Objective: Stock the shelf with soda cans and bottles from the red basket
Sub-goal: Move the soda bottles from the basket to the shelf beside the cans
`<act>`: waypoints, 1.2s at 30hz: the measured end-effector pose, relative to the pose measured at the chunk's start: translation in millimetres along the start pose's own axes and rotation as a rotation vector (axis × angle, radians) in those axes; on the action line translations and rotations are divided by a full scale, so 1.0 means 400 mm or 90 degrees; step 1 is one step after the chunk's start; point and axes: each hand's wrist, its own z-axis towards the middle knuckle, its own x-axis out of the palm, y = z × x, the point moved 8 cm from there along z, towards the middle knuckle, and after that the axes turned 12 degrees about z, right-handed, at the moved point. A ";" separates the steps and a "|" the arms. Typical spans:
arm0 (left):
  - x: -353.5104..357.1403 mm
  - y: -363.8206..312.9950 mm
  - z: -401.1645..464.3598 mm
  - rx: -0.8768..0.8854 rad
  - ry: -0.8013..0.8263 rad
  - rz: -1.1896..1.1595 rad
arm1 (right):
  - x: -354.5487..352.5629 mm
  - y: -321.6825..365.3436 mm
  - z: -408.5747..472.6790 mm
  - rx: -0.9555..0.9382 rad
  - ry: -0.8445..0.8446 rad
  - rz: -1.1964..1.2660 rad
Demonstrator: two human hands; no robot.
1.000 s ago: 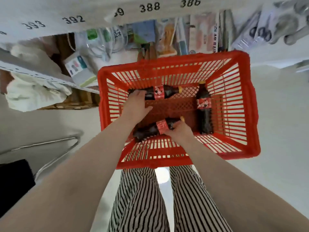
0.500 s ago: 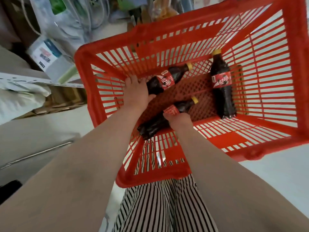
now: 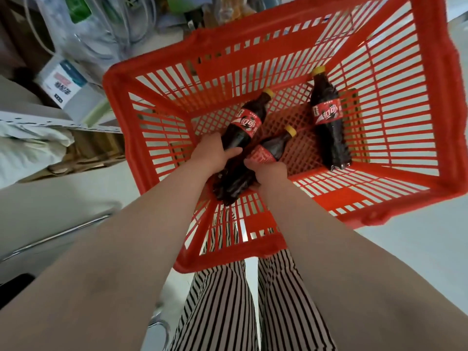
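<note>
Three dark cola bottles lie in the red basket. At frame centre the left hand wraps the left bottle; the right hand closes around the middle bottle. Both forearms reach steeply down. The third bottle lies apart, right.

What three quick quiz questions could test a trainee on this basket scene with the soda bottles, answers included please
1. How many soda bottles are in the red basket?
2. True or false: the bottle on the right is being gripped.
3. Which holds the bottle nearer the basket's left wall: A, left hand, or B, right hand?

Key: 1. Three. 2. False; it lies alone, untouched. 3. A; the right hand grips the middle bottle.
</note>
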 end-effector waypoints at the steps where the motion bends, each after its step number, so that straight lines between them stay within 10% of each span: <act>1: -0.001 0.000 -0.017 -0.009 0.017 -0.031 | -0.013 0.016 -0.010 -0.012 0.016 0.005; 16: -0.193 -0.234 -0.527 0.018 -0.095 -0.377 | -0.265 0.220 -0.487 -0.018 0.492 0.158; 36: -0.100 -0.681 -1.108 0.358 0.079 -0.350 | -1.017 0.020 -0.881 -0.494 0.253 0.438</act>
